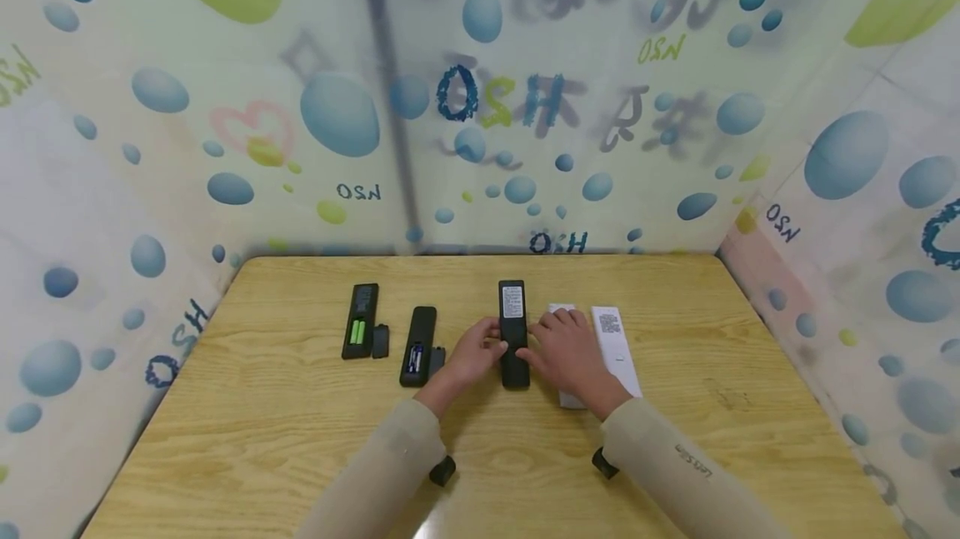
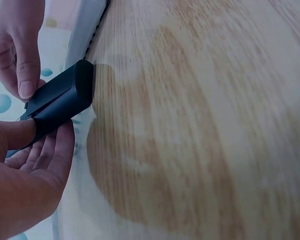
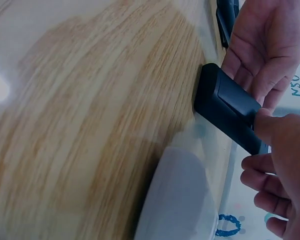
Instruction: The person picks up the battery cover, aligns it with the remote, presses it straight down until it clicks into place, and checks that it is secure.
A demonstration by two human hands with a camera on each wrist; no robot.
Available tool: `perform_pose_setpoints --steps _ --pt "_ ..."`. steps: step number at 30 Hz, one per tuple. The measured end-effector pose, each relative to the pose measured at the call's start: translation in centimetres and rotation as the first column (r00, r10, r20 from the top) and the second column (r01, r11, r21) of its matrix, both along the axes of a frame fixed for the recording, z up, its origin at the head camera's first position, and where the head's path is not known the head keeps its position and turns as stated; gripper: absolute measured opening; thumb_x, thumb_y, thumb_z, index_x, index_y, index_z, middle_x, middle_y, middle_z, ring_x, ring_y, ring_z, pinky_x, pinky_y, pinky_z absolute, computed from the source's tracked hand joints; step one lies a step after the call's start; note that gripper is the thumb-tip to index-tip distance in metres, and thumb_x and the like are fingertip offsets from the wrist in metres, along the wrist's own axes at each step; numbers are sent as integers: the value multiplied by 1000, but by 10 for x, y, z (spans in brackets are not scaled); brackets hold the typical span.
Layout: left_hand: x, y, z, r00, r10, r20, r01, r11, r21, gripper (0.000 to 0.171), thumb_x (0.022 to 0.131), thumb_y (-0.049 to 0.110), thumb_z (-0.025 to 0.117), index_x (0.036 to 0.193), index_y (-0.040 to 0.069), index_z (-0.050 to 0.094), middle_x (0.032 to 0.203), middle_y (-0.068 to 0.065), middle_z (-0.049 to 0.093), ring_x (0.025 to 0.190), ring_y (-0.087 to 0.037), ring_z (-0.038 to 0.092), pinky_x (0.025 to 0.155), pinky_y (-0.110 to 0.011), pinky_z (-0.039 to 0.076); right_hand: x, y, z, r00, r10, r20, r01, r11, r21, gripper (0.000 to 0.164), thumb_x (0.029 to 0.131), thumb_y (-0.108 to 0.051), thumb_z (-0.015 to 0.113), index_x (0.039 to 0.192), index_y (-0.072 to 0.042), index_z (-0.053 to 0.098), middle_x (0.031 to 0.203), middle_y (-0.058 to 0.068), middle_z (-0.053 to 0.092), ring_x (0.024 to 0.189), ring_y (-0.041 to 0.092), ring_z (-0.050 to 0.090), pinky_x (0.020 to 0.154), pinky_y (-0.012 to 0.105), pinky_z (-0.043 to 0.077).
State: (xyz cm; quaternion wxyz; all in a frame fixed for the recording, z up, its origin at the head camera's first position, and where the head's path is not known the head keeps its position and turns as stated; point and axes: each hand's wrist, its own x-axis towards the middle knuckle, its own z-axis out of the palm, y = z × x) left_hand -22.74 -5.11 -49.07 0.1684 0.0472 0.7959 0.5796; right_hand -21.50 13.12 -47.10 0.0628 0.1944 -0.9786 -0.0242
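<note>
Where checked from above, found spotted walls (image 1: 450,164) around a wooden table (image 1: 225,456). Noted the left hand (image 1: 474,351) gripping the held black remote (image 1: 514,374) at mid-table, thumb over and fingers beneath; also the right hand (image 1: 566,351), pinching its right side narrowly. To the right, listed a white remote (image 1: 618,364) and a second white remote (image 1: 572,399), partly hidden by the right hand. To the left, logged a far open remote (image 1: 365,299) and a near open remote (image 1: 423,322), with a loose cover (image 1: 381,341) and another cover (image 1: 437,358) just beside; inside, green batteries (image 1: 357,332) and blue batteries (image 1: 416,360) respectively.
</note>
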Motion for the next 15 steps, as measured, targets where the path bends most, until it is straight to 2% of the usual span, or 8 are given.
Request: perform_pose_setpoints --steps 15 --pt "3 0 3 1000 1 27 -1 1000 18 40 100 7 51 140 6 46 129 -16 55 113 -27 56 93 -40 53 -1 -2 -3 998 -36 47 38 999 -30 49 94 -58 52 121 -20 67 119 1 63 115 24 52 107 47 35"
